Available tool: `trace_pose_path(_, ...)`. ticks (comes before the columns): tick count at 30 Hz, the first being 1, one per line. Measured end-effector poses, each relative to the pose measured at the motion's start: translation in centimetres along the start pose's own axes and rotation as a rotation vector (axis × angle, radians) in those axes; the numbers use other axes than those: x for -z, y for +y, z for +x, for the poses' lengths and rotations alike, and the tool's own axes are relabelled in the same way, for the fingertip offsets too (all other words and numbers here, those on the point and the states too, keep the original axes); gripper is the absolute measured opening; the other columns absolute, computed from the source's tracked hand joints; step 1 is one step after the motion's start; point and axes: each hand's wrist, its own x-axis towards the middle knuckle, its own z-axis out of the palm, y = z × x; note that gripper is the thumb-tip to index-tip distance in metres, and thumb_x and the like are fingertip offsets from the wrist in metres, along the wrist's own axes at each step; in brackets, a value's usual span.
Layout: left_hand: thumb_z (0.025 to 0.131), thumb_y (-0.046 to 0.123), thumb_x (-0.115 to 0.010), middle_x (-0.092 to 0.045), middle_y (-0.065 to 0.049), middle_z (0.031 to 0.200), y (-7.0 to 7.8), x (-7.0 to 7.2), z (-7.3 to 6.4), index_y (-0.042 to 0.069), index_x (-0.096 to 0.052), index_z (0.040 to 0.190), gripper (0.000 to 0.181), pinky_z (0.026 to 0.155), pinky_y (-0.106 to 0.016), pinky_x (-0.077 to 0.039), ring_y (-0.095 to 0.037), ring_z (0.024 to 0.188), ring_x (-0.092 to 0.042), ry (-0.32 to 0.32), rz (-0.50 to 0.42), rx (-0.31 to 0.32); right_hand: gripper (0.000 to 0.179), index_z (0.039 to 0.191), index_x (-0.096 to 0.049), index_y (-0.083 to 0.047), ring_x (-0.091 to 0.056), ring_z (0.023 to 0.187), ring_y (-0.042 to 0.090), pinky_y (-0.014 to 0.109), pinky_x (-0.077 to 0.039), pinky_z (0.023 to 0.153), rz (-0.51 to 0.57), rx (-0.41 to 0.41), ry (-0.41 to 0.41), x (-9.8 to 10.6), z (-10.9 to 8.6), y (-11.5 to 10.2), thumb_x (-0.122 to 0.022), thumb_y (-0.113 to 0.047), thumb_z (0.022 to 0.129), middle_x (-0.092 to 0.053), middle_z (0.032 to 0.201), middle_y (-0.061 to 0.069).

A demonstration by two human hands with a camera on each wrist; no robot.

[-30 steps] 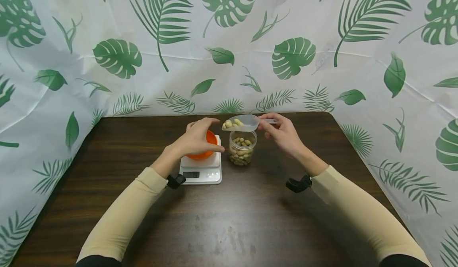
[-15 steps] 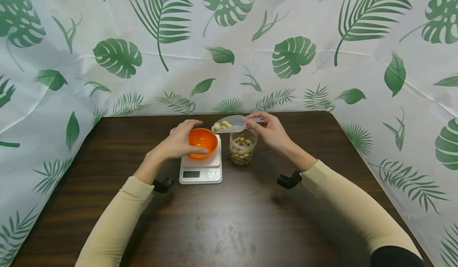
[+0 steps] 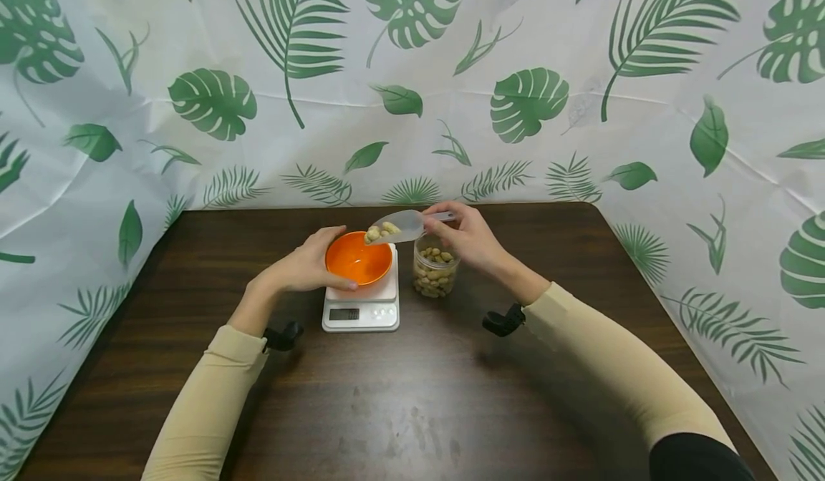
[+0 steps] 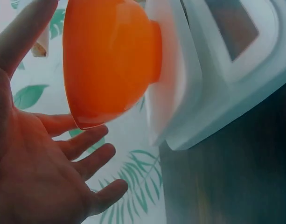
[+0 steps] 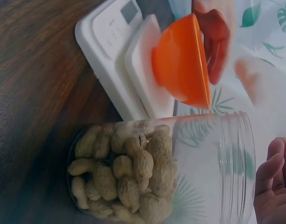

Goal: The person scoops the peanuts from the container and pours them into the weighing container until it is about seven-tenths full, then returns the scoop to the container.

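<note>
— Scoop [image 3: 409,225] and its peanuts [image 3: 380,232] shifted left; tip now over the rim of the bowl [image 3: 354,258]. Left hand [image 3: 301,264] drawn leftward too.
— Grip?
— Right hand [image 3: 467,236] pinches the scoop; left fingers spread beside the bowl, contact unclear. Bowl sits on the scale [image 3: 362,316], jar [image 5: 231,154] alongside.

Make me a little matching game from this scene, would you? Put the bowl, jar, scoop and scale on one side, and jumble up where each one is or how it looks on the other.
Things:
1. bowl
2. jar
3. scoop
4. scale

Places and looks:
A. held by its handle in the right hand
B. white, with a small display
C. clear, standing on the table, partly filled with peanuts
D. orange, resting on a weighing platform

Pairs: 1-D, 2-C, 3-A, 4-B
</note>
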Motion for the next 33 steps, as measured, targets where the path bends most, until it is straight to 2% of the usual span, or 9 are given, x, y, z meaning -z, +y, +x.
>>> trace_pose_path(4, 0.078, 0.042, -0.089, -0.037, -0.02, 0.156, -0.4, -0.2, 0.1, -0.002, -0.027, 0.159, 0.111, 0.11, -0.06, -0.037, -0.038, 0.136, -0.039, -0.009, -0.012, -0.015, 0.028, 0.122, -0.067, -0.005, -0.047, 0.064, 0.026, 0.028, -0.044, 0.056, -0.03, 0.007, -0.021, -0.5, 0.4, 0.1, -0.064, -0.027, 0.104, -0.058, 0.093, 0.023)
trace_pose_path(6, 0.078, 0.041, -0.089, -0.039, -0.021, 0.154, -0.4, -0.2, 0.0, -0.003, -0.027, 0.158, 0.11, 0.109, -0.059, -0.038, -0.038, 0.134, -0.041, -0.011, -0.019, -0.019, 0.027, 0.121, -0.067, -0.005, -0.05, 0.068, 0.029, 0.029, -0.046, 0.058, -0.058, 0.019, -0.024, -0.7, 0.4, 0.1, -0.064, -0.027, 0.104, -0.061, 0.096, 0.021)
trace_pose_path(9, 0.078, 0.04, -0.089, -0.041, -0.021, 0.152, -0.4, -0.3, 0.0, -0.003, -0.028, 0.157, 0.109, 0.108, -0.057, -0.041, -0.037, 0.131, -0.044, -0.011, -0.035, -0.016, 0.026, 0.119, -0.067, -0.005, -0.062, 0.084, 0.034, 0.035, -0.055, 0.07, -0.099, 0.046, -0.025, -1.0, 0.4, 0.1, -0.064, -0.026, 0.104, -0.066, 0.109, 0.015)
trace_pose_path(13, 0.078, 0.038, -0.09, -0.043, -0.02, 0.151, -0.4, -0.4, 0.1, -0.002, -0.029, 0.157, 0.108, 0.108, -0.054, -0.042, -0.035, 0.129, -0.047, -0.01, -0.049, -0.008, 0.024, 0.118, -0.067, -0.006, -0.067, 0.101, 0.031, 0.042, -0.057, 0.083, -0.165, 0.077, -0.03, -1.4, 0.6, 0.0, -0.066, -0.025, 0.103, -0.068, 0.114, 0.01)
trace_pose_path(19, 0.077, 0.038, -0.091, -0.043, -0.02, 0.15, -0.4, -0.3, 0.1, -0.003, -0.029, 0.157, 0.109, 0.11, -0.053, -0.04, -0.035, 0.129, -0.047, -0.007, -0.059, -0.011, 0.021, 0.117, -0.067, -0.006, -0.068, 0.096, 0.021, 0.037, -0.058, 0.082, -0.227, 0.099, -0.043, -1.9, 0.7, -0.3, -0.067, -0.021, 0.102, -0.068, 0.114, 0.008)
trace_pose_path(25, 0.077, 0.037, -0.092, -0.044, -0.022, 0.148, -0.4, -0.3, 0.1, -0.005, -0.03, 0.156, 0.109, 0.11, -0.054, -0.04, -0.036, 0.128, -0.049, 0.004, -0.054, -0.035, 0.021, 0.118, -0.066, -0.006, -0.069, 0.094, 0.021, 0.036, -0.058, 0.08, -0.234, 0.115, -0.063, -2.0, 0.7, -0.5, -0.067, -0.02, 0.102, -0.069, 0.113, 0.008)
trace_pose_path(30, 0.077, 0.037, -0.092, -0.045, -0.021, 0.148, -0.3, -0.4, 0.1, -0.004, -0.029, 0.156, 0.109, 0.11, -0.053, -0.04, -0.035, 0.128, -0.048, 0.004, -0.054, -0.024, 0.02, 0.117, -0.067, -0.006, -0.068, 0.094, 0.02, 0.037, -0.058, 0.081, -0.257, 0.115, -0.052, -1.8, 0.7, -0.6, -0.067, -0.02, 0.102, -0.069, 0.113, 0.007)
trace_pose_path(33, 0.077, 0.037, -0.092, -0.045, -0.02, 0.148, -0.3, -0.4, 0.1, -0.003, -0.03, 0.156, 0.109, 0.111, -0.052, -0.039, -0.034, 0.128, -0.048, 0.005, -0.054, -0.02, 0.02, 0.117, -0.067, -0.005, -0.07, 0.095, 0.025, 0.037, -0.058, 0.081, -0.254, 0.11, -0.046, -1.5, 0.6, -0.7, -0.068, -0.019, 0.102, -0.069, 0.112, 0.008)
